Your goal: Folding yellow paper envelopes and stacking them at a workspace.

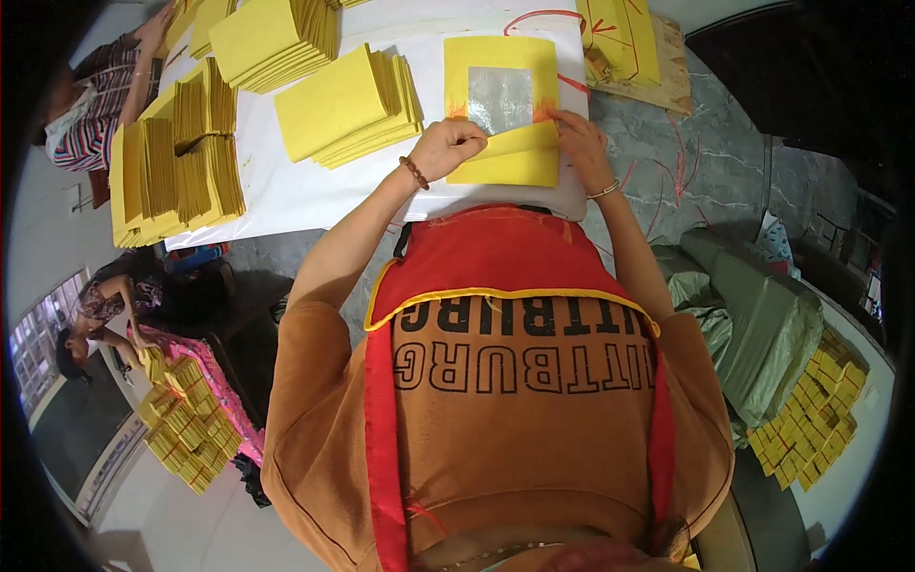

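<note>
On the white-covered table a sheet of yellow paper (500,55) with a silver foil square in its middle lies before me. Its near edge is turned up in a fold that reaches the foil's lower part. My left hand (450,150) is closed, pinching the fold at its left end. At the opposite end, the fingers of my right hand (581,151) grip the fold by the sheet's right edge. To the left of the sheet, a fanned pile of folded yellow papers (334,105) lies close to my left wrist.
More piles of folded yellow paper (181,172) stand at the table's left. Yellow paper (624,38) rests on a board at the back right. A green covering (753,315) and tied yellow bundles (810,410) are at right. Two other people (105,105) are at left, one lower down beside more bundles.
</note>
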Motion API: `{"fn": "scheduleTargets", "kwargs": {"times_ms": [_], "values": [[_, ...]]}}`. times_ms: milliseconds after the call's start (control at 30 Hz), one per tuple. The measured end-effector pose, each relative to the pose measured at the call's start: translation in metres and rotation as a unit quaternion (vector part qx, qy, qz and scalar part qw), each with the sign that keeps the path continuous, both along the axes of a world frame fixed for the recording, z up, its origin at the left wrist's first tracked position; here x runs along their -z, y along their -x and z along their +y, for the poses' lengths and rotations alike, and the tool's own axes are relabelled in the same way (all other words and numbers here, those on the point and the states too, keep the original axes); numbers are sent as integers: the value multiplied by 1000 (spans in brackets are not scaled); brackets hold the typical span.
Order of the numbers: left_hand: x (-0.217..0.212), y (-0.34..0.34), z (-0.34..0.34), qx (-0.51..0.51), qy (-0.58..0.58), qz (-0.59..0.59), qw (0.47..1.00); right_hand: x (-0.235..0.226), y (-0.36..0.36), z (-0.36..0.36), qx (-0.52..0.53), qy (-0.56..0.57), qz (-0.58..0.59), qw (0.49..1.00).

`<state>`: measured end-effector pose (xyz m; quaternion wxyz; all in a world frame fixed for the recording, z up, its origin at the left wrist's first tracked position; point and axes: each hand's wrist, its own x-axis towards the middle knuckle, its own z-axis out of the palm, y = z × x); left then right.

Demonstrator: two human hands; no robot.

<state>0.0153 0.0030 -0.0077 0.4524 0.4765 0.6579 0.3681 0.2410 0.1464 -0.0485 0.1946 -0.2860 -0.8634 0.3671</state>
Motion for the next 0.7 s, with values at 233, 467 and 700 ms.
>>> {"fn": "scheduleTargets", "kwargs": {"times_ms": [233, 467, 700], "values": [[3, 2, -3, 4, -4, -23, 1000, 1, 1, -3, -19, -94, -35, 995], [-11, -16, -3, 21, -263, 170, 950, 1, -2, 0, -39, -65, -9, 997], [-21, -22, -11, 215, -247, 366, 871, -5, -4, 3, -57, -22, -25, 998]]}}
